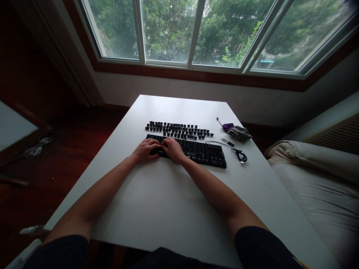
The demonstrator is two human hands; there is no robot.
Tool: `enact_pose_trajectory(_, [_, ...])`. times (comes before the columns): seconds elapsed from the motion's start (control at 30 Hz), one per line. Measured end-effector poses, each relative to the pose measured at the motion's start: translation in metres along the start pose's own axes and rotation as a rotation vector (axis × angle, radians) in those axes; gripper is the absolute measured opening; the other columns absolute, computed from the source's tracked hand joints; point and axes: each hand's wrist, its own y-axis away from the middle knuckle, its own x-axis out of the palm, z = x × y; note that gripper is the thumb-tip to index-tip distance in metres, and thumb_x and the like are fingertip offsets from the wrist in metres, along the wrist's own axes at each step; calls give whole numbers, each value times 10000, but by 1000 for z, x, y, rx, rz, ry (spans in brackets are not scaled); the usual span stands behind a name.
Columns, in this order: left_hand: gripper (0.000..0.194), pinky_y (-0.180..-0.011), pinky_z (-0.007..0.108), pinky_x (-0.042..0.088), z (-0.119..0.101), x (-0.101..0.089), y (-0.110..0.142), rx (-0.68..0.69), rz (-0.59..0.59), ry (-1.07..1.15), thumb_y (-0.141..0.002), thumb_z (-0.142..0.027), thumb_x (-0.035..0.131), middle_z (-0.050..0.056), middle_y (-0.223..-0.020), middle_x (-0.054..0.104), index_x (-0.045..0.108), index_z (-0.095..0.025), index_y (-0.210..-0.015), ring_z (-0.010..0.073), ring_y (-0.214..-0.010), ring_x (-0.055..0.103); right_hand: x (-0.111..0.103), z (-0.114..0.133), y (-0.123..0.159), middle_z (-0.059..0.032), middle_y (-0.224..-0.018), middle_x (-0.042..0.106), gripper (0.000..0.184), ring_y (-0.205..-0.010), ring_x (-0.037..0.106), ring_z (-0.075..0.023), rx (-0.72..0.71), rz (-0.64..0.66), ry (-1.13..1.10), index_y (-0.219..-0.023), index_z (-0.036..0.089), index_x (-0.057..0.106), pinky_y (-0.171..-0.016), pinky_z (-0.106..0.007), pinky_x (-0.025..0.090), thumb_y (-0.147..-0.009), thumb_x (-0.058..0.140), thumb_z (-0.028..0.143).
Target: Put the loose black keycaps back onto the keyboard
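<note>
A black keyboard (202,151) lies across the middle of a white table (168,201). Both my hands rest on its left end, close together. My left hand (145,150) has its fingers curled down onto the keys. My right hand (173,148) sits beside it, fingers bent over the same area, and a small dark thing shows between the two hands that I cannot make out. Behind the keyboard lie several loose black keycaps (178,130) set out in rows.
The keyboard's black cable with its plug (240,155) trails to the right. A purple-handled tool (226,126) and a grey cloth (239,133) lie at the table's right edge. A pale cushioned seat (316,175) stands right. Windows run behind the table.
</note>
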Motion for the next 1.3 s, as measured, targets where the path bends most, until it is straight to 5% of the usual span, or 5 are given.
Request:
enact_pose_trajectory(0.3, [515,-1057,471,437,-3,-2,2,3,-9,-11,-841,-356,690,91,-1306,615,598,-252,-1337,292,-1205,547,-9,-10,-10,-29,-931,710,116,-864,621,-172,-26,-16,-15,-937,220,734,-799,-263,431,-931,620,241])
enact_pose_trajectory(0.53, [472,-1029,458,451,-2,-3,2,33,-6,-32,-864,-335,679,88,-1292,616,631,-277,-1329,279,-1182,557,-17,-36,-47,-60,-993,683,123,-985,583,-214,-32,-112,180,-940,217,719,-828,-294,430,-942,599,243])
enact_pose_trajectory(0.83, [430,-1001,444,464,3,-10,0,47,9,-31,-852,-389,706,79,-1250,644,676,-284,-1268,269,-1135,582,-17,-53,-87,-110,-1090,658,168,-1088,527,-265,-181,95,378,-1036,200,734,-935,-341,416,-892,685,271])
enact_pose_trajectory(1.07, [427,-1000,439,468,5,-13,1,47,11,-10,-841,-376,713,73,-1244,655,683,-290,-1257,261,-1122,593,-12,-60,-96,-90,-1064,659,205,-1083,539,-251,-196,146,339,-1053,210,738,-946,-328,414,-858,734,272])
enact_pose_trajectory(1.3, [444,-1010,447,472,5,-16,2,43,23,0,-821,-345,711,72,-1248,650,682,-288,-1260,264,-1128,590,-14,-52,-81,-76,-1006,660,152,-1011,545,-220,-191,16,205,-1036,194,723,-939,-318,415,-904,659,231])
